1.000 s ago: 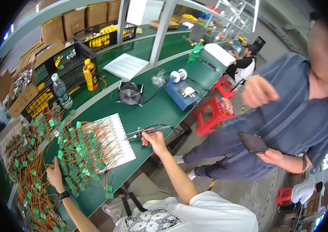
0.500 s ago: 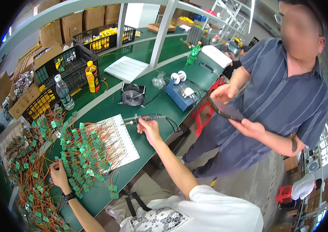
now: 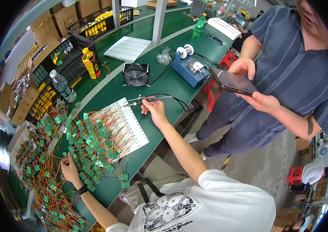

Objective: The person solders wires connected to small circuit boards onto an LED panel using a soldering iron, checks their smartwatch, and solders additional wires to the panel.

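In my right hand is a soldering iron with a thin feed tube. Its tip points left over a white perforated board, where many red and yellow wires lie in rows. Those wires lead to a heap of small green circuit boards. My left hand, with a dark band at the wrist, rests at the left edge of that heap. Its fingers are pinched at a small green circuit board, partly hidden by the fingertips.
A fan, a blue solder feeder with a spool and a white ridged panel stand beyond. Bottles, black crates and more wired boards line the left. A person holding a tablet stands at right.
The whole view has shifted, so the bench appears farther right. The soldering iron's tip sits slightly farther from the wires' left rows. The person at right has tilted the tablet.
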Demonstrator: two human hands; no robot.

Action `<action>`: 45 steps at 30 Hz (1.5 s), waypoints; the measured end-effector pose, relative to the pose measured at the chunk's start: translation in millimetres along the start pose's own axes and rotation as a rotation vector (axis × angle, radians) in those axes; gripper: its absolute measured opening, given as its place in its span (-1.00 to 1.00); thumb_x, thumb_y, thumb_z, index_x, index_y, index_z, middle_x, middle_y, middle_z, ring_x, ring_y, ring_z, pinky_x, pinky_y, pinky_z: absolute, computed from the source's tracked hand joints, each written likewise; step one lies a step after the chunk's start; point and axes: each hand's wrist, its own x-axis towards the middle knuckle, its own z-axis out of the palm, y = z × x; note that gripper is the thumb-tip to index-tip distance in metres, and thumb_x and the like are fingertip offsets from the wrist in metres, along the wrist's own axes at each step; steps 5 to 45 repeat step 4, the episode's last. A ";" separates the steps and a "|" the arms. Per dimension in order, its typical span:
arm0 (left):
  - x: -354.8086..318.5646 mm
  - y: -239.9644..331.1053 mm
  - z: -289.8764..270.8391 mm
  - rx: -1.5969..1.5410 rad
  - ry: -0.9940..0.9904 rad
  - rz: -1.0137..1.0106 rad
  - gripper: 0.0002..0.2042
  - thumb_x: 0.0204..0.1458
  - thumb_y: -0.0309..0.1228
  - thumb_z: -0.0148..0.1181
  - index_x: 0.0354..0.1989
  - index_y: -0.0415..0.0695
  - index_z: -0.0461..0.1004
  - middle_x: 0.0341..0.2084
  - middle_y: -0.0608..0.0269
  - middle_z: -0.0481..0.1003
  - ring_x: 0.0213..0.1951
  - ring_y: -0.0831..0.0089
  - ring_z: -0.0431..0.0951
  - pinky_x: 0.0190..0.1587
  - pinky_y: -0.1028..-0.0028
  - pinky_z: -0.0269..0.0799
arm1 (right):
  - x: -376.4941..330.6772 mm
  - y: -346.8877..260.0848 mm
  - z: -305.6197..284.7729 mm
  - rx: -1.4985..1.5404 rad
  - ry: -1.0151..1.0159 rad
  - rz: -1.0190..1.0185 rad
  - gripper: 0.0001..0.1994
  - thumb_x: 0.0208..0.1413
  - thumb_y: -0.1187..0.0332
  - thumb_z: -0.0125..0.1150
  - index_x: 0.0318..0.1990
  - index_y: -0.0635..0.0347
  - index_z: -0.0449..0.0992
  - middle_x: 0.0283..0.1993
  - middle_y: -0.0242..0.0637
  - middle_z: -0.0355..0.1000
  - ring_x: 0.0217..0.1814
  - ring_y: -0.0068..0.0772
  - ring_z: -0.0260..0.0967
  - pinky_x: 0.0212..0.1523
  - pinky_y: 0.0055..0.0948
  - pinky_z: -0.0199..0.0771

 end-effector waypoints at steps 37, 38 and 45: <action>10.3 -12.7 4.0 0.013 -0.090 -0.053 -0.45 0.05 0.29 0.11 -0.34 -0.03 0.53 -0.41 0.30 0.54 -0.35 0.36 0.51 -0.30 0.31 0.35 | -2.0 -0.7 -0.1 -0.030 0.000 0.042 -0.79 0.20 0.35 0.28 -0.19 0.36 0.52 -0.41 -0.21 0.52 -0.51 -0.40 0.48 -0.48 -0.52 0.41; 10.3 -12.7 4.0 0.013 -0.090 -0.053 -0.45 0.05 0.29 0.11 -0.34 -0.03 0.53 -0.41 0.30 0.54 -0.35 0.36 0.51 -0.30 0.31 0.35 | -2.0 -0.7 -0.1 -0.030 0.000 0.042 -0.79 0.20 0.35 0.28 -0.19 0.36 0.52 -0.41 -0.21 0.52 -0.51 -0.40 0.48 -0.48 -0.52 0.41; 10.3 -12.7 4.0 0.013 -0.090 -0.053 -0.45 0.05 0.29 0.11 -0.34 -0.03 0.53 -0.41 0.30 0.54 -0.35 0.36 0.51 -0.30 0.31 0.35 | -2.0 -0.7 -0.1 -0.030 0.000 0.042 -0.79 0.20 0.35 0.28 -0.19 0.36 0.52 -0.41 -0.21 0.52 -0.51 -0.40 0.48 -0.48 -0.52 0.41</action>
